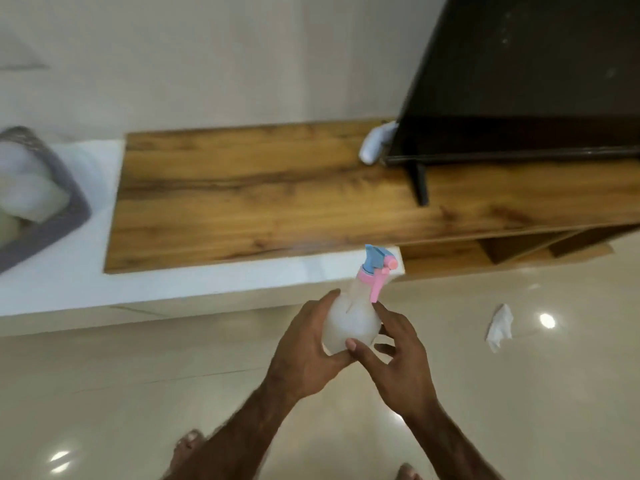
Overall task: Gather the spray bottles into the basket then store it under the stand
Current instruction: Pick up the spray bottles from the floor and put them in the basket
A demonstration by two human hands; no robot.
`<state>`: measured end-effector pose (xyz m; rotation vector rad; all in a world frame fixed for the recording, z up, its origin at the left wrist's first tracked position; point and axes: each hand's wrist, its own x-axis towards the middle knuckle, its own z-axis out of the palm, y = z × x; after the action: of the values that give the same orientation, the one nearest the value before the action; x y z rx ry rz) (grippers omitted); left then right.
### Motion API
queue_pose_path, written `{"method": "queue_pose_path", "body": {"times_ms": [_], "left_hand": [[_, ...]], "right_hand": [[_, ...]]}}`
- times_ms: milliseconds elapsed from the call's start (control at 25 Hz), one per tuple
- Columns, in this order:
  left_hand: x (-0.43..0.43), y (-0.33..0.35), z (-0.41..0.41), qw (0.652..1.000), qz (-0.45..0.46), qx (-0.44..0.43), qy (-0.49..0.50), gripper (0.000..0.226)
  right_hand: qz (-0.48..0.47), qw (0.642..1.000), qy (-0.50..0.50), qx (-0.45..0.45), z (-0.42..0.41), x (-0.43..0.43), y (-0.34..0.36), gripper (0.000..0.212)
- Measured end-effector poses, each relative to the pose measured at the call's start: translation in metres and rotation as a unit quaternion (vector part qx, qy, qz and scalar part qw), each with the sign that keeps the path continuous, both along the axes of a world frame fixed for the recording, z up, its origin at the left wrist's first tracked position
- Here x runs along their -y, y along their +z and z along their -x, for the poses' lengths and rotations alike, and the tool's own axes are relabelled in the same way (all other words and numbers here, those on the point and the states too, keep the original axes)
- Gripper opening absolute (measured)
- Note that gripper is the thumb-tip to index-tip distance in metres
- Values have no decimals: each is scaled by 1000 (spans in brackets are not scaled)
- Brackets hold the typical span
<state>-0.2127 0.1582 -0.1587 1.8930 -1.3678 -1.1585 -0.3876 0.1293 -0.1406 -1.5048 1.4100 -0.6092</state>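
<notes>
Nearby, crumpled tissue (500,328) litters floor (138,393).

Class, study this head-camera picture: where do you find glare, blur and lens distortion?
Head view: glare shows as bright ceiling-light spots on the glossy floor; the grey basket at the left edge is smeared by motion blur; the wooden stand and the dark screen lean from wide-angle distortion; the spray bottle in both hands is fairly sharp.

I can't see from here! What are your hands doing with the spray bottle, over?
Left hand and right hand both on spray bottle, over floor. Basket far left on white ledge, already holding bottles. Path clear; tissue on floor, right.
</notes>
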Motion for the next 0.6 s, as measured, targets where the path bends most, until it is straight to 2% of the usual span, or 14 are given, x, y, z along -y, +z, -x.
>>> {"method": "queue_pose_path", "body": {"times_ms": [120, 400, 600], "left_hand": [[-12, 37, -76, 997, 34, -14, 68, 99], [-83, 86, -278, 970, 101, -16, 221, 77], [-161, 81, -408, 935, 106, 25, 337, 88]], "right_hand": [[13, 998, 63, 23, -79, 8, 36, 66], [39, 970, 230, 67, -306, -11, 59, 67], [52, 933, 341, 104, -462, -56, 57, 73]]}}
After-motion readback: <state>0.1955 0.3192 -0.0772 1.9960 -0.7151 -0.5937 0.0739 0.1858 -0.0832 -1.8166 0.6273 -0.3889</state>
